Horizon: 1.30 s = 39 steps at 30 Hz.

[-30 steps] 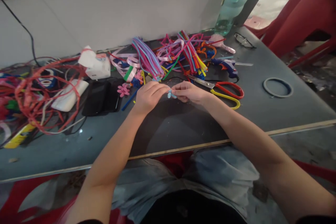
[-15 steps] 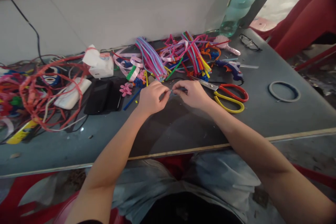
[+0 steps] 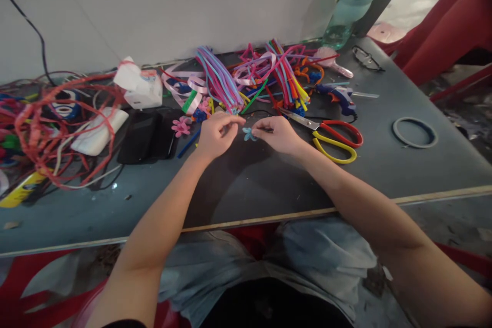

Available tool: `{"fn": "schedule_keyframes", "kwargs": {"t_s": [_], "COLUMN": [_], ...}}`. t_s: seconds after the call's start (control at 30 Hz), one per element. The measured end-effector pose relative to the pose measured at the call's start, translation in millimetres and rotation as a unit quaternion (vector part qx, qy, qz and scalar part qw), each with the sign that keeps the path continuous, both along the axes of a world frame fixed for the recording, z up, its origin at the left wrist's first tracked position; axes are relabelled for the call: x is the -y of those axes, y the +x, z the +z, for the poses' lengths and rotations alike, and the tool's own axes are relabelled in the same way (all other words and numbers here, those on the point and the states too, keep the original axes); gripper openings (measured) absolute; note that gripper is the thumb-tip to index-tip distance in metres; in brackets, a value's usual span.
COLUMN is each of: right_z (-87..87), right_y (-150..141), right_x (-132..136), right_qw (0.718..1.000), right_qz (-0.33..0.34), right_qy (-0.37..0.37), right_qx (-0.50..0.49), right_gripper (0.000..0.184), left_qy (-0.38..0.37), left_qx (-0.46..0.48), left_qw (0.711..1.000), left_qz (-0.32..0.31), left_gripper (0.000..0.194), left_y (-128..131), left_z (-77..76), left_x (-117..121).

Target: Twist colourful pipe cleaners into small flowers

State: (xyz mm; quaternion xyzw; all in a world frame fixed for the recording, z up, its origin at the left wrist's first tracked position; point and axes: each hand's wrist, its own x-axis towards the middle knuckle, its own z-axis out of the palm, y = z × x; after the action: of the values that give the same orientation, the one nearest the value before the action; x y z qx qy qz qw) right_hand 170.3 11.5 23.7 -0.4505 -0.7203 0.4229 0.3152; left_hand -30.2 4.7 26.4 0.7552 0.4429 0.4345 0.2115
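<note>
A small light-blue pipe-cleaner flower (image 3: 248,134) is pinched between the thumb and fingertips of my right hand (image 3: 280,133), a little above the dark table. My left hand (image 3: 218,135) is beside it on the left, its index finger stretched toward the flower and its thumb apart, with nothing in it. Just behind my hands lie a bundle of purple, pink and blue pipe cleaners (image 3: 221,77) and a multicoloured bundle (image 3: 286,79). A pink pipe-cleaner flower (image 3: 181,126) rests left of my left hand. Scissors (image 3: 338,136) with red and yellow handles lie right of my right hand.
A glue gun (image 3: 340,97), a hairbrush (image 3: 333,61) and a grey ring-shaped roll (image 3: 415,132) are on the right. A green bottle (image 3: 353,5) stands at the back. Leftward are a black phone (image 3: 140,136), a white box (image 3: 142,89) and tangled red strip (image 3: 34,128).
My left fingers have let go and opened away from the right hand. The blue flower, hardly visible before, now shows in my right fingers. The view has shifted slightly.
</note>
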Motion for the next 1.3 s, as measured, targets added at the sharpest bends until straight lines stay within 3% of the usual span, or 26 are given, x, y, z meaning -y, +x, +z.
{"fn": "schedule_keyframes", "kwargs": {"t_s": [0.07,0.17,0.27,0.33,0.4,0.47,0.53,0.63,0.7,0.93,1.3], "right_z": [-0.4,1.8,3.4,3.6,4.4,7.2,11.3,15.9,15.4,1.9,-5.3], "right_y": [1,2,2,2,1,-1,-2,-4,-3,4,1], "right_x": [-2,-1,1,1,2,7,13,18,17,0,0], "right_qw": [0.996,0.986,0.983,0.988,0.996,0.999,0.993,0.989,0.992,0.997,0.996], "right_qz": [0.010,0.018,0.026,0.027,0.016,-0.014,-0.053,-0.080,-0.071,-0.008,-0.008], "right_qy": [-0.071,-0.139,-0.144,-0.104,-0.036,0.042,0.101,0.122,0.105,0.037,0.023], "right_qx": [-0.052,-0.092,-0.114,-0.108,-0.078,-0.030,0.006,0.005,-0.006,-0.070,-0.084], "right_gripper": [0.017,0.029,0.039,0.035,0.024,0.013,0.013,0.016,0.016,0.019,0.029], "left_qy": [0.106,0.167,0.180,0.168,0.112,-0.009,-0.144,-0.283,-0.311,-0.204,-0.137], "left_qx": [-0.069,-0.103,-0.096,-0.078,-0.039,0.036,0.127,0.212,0.221,0.223,0.113], "left_qw": [0.991,0.979,0.979,0.982,0.992,0.996,0.977,0.931,0.921,0.952,0.982], "left_qz": [-0.036,-0.051,-0.014,0.018,0.050,0.082,0.095,0.093,0.084,0.044,0.061], "left_gripper": [0.022,0.021,0.026,0.027,0.027,0.026,0.027,0.029,0.029,0.052,0.021], "left_y": [-1,-3,-1,4,11,19,25,29,28,18,18], "left_z": [-5.1,-10.8,-11.7,-9.1,-4.8,-0.2,3.2,4.4,2.8,-8.5,-9.7], "left_x": [-1,-4,-2,3,10,15,18,16,13,5,7]}}
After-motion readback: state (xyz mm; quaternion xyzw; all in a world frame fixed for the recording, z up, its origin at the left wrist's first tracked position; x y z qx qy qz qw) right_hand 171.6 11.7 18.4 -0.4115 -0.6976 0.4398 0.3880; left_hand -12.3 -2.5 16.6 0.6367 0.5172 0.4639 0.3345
